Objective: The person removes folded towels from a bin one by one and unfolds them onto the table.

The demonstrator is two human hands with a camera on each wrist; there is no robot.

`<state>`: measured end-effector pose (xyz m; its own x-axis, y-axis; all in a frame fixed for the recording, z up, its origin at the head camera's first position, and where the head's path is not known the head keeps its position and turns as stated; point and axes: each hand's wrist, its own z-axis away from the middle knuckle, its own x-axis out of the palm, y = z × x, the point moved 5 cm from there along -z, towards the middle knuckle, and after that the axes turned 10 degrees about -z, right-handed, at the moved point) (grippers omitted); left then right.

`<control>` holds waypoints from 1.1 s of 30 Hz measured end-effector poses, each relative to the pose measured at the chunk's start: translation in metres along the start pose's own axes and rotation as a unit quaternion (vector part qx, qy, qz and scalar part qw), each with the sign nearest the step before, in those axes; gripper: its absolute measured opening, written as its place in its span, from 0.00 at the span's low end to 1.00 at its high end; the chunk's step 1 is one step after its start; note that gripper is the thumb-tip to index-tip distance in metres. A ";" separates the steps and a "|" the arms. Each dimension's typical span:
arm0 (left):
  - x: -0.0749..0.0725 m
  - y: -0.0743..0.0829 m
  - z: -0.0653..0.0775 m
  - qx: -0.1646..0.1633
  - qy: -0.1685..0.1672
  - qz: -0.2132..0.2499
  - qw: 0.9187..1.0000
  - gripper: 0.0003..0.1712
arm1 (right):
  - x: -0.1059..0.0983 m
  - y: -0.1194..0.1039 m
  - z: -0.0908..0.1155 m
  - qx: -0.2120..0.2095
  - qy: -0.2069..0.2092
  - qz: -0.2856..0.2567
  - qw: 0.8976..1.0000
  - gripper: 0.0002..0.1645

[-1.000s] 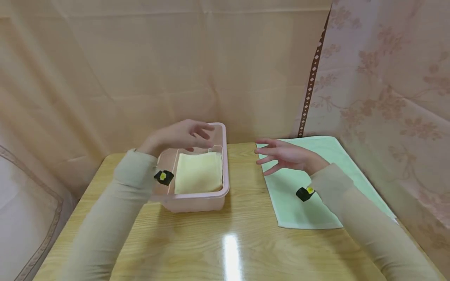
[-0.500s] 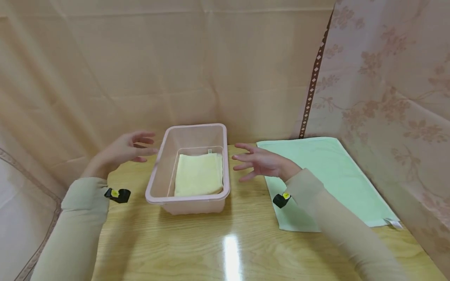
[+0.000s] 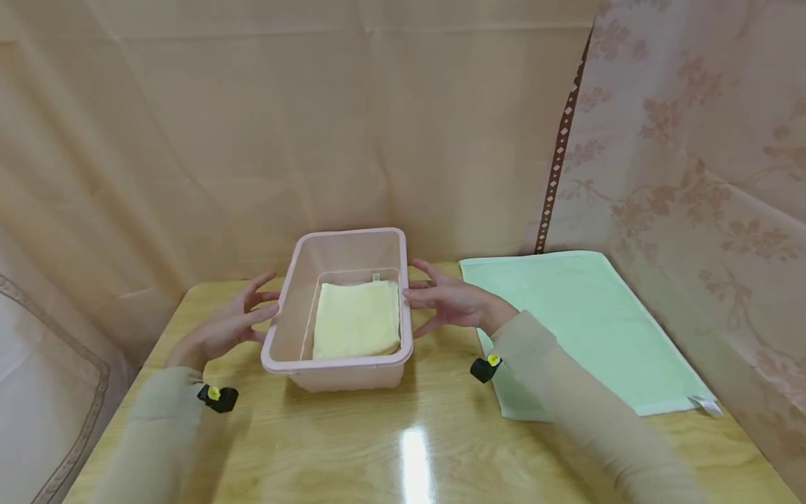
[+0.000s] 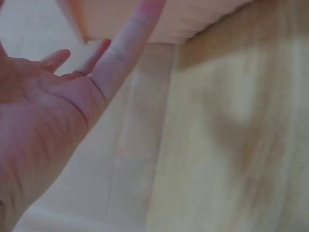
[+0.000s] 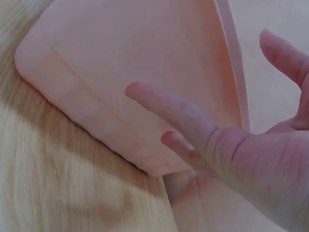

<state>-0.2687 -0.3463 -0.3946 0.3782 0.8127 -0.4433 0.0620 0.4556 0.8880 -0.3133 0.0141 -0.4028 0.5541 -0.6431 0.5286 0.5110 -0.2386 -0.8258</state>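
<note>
A pink plastic bin (image 3: 345,364) stands on the table, and a folded pale yellow towel (image 3: 355,320) lies inside it. My left hand (image 3: 229,325) is at the bin's left side, fingers spread and loosely extended towards the rim. At the opposite side, my right hand (image 3: 456,299) has its fingertips at the right rim. The left wrist view shows the left hand (image 4: 53,104) just below the bin's wall (image 4: 193,17). In the right wrist view, extended fingers (image 5: 174,108) lie before the bin's outer wall (image 5: 120,53). Whether either hand touches it I cannot tell.
A light green towel (image 3: 585,329) lies flat at the right of the wooden table (image 3: 340,448), partly under the right forearm. A beige curtain (image 3: 252,126) hangs right behind the bin, and a floral curtain (image 3: 711,182) borders the right side.
My left hand has gone from above the bin to its left side and lowered. My right hand has moved left from the green towel to the bin's right side. The bin stays put.
</note>
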 end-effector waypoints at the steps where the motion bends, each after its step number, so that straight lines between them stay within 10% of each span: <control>1: 0.002 -0.004 0.001 0.006 -0.003 0.006 1.000 0.48 | 0.001 0.002 -0.001 -0.001 -0.004 -0.006 1.000 0.55; 33: 0.024 -0.017 -0.002 0.032 0.001 0.031 0.999 0.43 | 0.004 0.020 -0.003 -0.038 0.014 0.006 0.999 0.49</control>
<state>-0.2622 -0.3333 -0.4205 0.3804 0.8395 -0.3881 0.0973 0.3810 0.9195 -0.3023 0.0046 -0.4181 0.5410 -0.6660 0.5136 0.4525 -0.2842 -0.8453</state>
